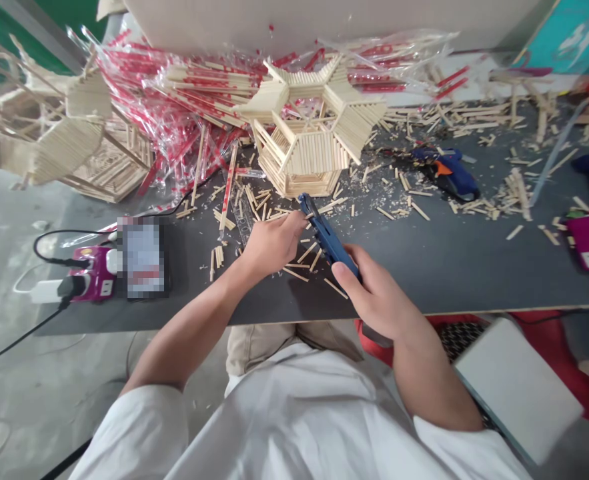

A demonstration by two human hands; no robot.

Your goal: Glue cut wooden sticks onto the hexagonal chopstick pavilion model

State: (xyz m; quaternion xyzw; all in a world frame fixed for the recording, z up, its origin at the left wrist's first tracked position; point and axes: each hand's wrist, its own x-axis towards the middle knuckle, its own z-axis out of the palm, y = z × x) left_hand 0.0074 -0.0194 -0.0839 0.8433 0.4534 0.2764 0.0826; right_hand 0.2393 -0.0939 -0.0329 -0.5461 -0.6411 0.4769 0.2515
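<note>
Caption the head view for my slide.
Right hand grips a blue tool, left hand by its tip, near a wooden stick model.

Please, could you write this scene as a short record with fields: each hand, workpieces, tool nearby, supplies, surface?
Left hand: beside the tip of the blue tool; whether it pinches a stick is unclear
Right hand: gripping the blue tool
Workpieces: central stick structure; another stick structure at picture left
Tool nearby: blue glue gun, lying down
Supplies: red-marked plastic packets
Surface: dark table, strewn with short sticks
</note>
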